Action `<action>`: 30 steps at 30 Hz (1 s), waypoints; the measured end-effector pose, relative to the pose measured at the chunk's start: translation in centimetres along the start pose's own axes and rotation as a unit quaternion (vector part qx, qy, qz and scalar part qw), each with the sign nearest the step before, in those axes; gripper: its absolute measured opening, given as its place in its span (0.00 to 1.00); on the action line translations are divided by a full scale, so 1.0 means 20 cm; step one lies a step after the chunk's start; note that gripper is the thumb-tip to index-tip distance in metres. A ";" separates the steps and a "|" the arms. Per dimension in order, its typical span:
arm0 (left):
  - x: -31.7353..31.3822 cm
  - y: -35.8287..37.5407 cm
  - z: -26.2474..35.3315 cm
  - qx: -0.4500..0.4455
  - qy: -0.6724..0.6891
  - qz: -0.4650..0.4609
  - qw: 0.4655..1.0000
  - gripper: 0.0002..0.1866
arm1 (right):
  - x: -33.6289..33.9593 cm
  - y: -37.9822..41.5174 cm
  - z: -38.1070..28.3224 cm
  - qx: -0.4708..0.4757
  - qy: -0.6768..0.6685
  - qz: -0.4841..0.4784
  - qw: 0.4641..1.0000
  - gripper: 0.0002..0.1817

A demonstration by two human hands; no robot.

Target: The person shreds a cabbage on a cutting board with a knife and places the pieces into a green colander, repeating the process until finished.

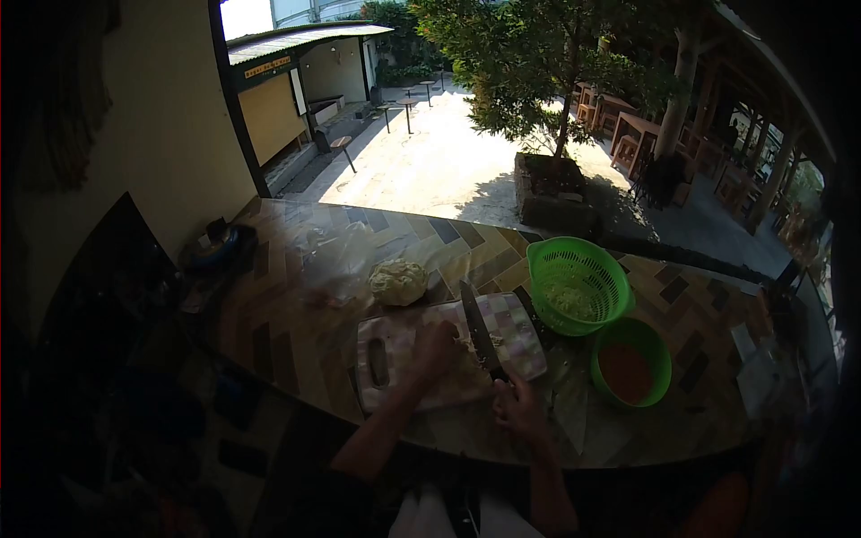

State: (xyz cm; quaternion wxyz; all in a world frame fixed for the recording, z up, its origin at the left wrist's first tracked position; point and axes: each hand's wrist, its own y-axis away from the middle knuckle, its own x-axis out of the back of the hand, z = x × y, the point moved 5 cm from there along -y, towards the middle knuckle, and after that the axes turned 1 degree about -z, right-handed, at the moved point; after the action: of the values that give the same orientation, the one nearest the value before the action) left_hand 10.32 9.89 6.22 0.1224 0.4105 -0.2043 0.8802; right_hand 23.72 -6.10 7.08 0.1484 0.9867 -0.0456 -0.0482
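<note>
My right hand (515, 405) is closed around the handle of a large kitchen knife (478, 327), whose dark blade points away from me over the board. My left hand (436, 346) rests on the checkered cutting board (525, 345), left of the blade, with its fingers curled in. What they hold, if anything, is too dark to make out. Pale shredded bits (468, 344) lie between that hand and the blade. Behind the board's far edge sits a pale cabbage (397, 282).
A green colander (540, 260) with pale shreds inside stands right of the board. Nearer me is a green bowl (662, 345) with orange contents. Clear plastic (336, 255) lies at the back left of the tiled counter (484, 264). Beyond are a courtyard and a tree (556, 81).
</note>
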 end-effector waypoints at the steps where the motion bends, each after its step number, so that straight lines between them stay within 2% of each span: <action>1: -0.01 -0.01 -0.01 0.007 0.019 0.010 1.000 0.14 | 0.01 0.00 0.00 -0.002 -0.002 0.000 1.000 0.27; 3: -0.03 -0.01 -0.05 0.024 0.055 0.029 0.998 0.13 | 0.02 0.01 0.00 -0.006 -0.006 -0.001 1.000 0.27; 6: -0.06 -0.04 -0.09 0.056 0.127 0.011 0.990 0.12 | 0.04 0.01 0.00 -0.010 -0.010 -0.001 1.000 0.25; 9: -0.05 -0.09 -0.11 0.045 0.166 -0.026 0.985 0.13 | 0.07 -0.01 0.04 -0.012 -0.013 -0.010 1.000 0.23; 12: 0.02 -0.15 -0.08 -0.001 0.159 -0.010 0.987 0.14 | 0.09 -0.01 0.01 -0.004 -0.004 -0.008 1.000 0.21; 15: 0.05 -0.20 -0.05 -0.055 0.196 -0.094 0.974 0.14 | 0.09 0.01 -0.03 -0.012 0.024 -0.006 1.000 0.22; 18: 0.05 -0.22 -0.02 -0.155 0.172 -0.141 0.962 0.12 | 0.10 0.00 -0.03 -0.022 0.000 -0.016 1.000 0.26; 21: 0.04 -0.22 -0.03 -0.166 0.168 -0.151 0.960 0.12 | 0.11 -0.01 -0.02 -0.018 -0.001 -0.010 1.000 0.25; 24: 0.04 -0.20 -0.01 -0.185 0.153 -0.102 0.965 0.10 | 0.11 -0.01 -0.02 -0.037 -0.015 -0.018 0.999 0.25; 27: -0.02 -0.19 -0.07 -0.102 0.159 -0.135 0.973 0.09 | 0.13 -0.02 -0.02 -0.040 -0.007 -0.013 0.999 0.25; 30: -0.03 -0.19 -0.07 -0.075 0.137 -0.146 0.977 0.09 | 0.13 -0.02 -0.02 -0.024 -0.013 -0.019 0.999 0.25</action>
State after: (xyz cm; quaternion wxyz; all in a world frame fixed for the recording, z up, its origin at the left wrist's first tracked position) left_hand 11.25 13.82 5.94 0.3065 0.3012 -0.1894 0.8829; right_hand 26.42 -5.89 7.14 0.1705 0.9828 -0.0278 -0.0647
